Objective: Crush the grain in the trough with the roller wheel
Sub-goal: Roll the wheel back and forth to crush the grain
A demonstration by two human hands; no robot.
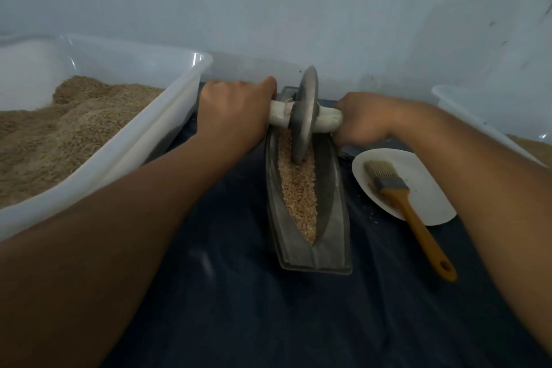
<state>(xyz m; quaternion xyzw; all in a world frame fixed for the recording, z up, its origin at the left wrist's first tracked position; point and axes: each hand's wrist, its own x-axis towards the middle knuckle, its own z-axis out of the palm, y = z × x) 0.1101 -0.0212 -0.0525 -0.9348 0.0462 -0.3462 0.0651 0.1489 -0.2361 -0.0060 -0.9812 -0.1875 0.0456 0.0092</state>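
Observation:
A grey boat-shaped metal trough [337, 215] lies lengthwise on the dark blue cloth, its groove filled with pale tan grain [298, 191]. The grey roller wheel [304, 116] stands upright in the far half of the groove, its rim down in the grain. A whitish axle handle runs through the wheel. My left hand [236, 107] grips the left end of the handle. My right hand [364, 119] grips the right end. Both arms are stretched forward.
A large white plastic tub [143, 134] heaped with brown grain stands at the left, close beside my left forearm. A white plate [424, 176] to the right of the trough holds a brush [403, 200] with an orange handle. Another white tub [466, 110] sits at far right. A pale wall rises behind.

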